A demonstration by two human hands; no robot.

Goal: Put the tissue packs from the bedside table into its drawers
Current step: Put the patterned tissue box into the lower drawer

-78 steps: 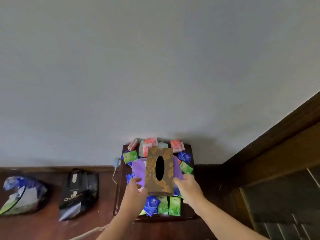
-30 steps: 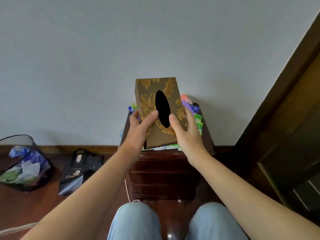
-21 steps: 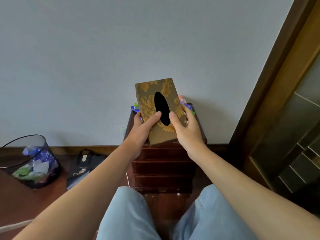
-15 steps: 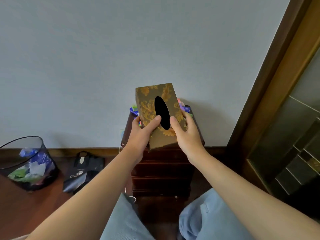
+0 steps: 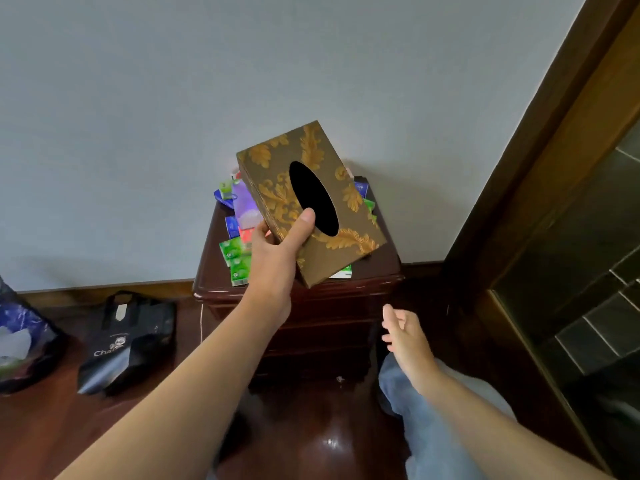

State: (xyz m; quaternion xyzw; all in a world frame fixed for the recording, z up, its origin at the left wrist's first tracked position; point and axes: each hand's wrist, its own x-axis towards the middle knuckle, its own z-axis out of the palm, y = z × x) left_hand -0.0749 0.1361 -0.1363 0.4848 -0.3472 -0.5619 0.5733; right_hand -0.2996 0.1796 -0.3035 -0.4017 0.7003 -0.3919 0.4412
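Observation:
My left hand grips a brown tissue box with gold leaf pattern and a dark oval slot, holding it tilted above the dark wooden bedside table. Several small tissue packs in green, blue, red and purple lie on the table top, partly hidden by the box. My right hand hangs lower, beside the front right of the table, fingers relaxed and holding nothing. The drawer fronts below the top look closed.
A black shopping bag lies on the dark wooden floor left of the table. A bin with a blue liner stands at the far left. A dark door frame rises at the right. My knee in jeans is near the table.
My right hand has let go of the tissue box and dropped down to the table's front right. The left hand alone now holds the box, tilted to the right.

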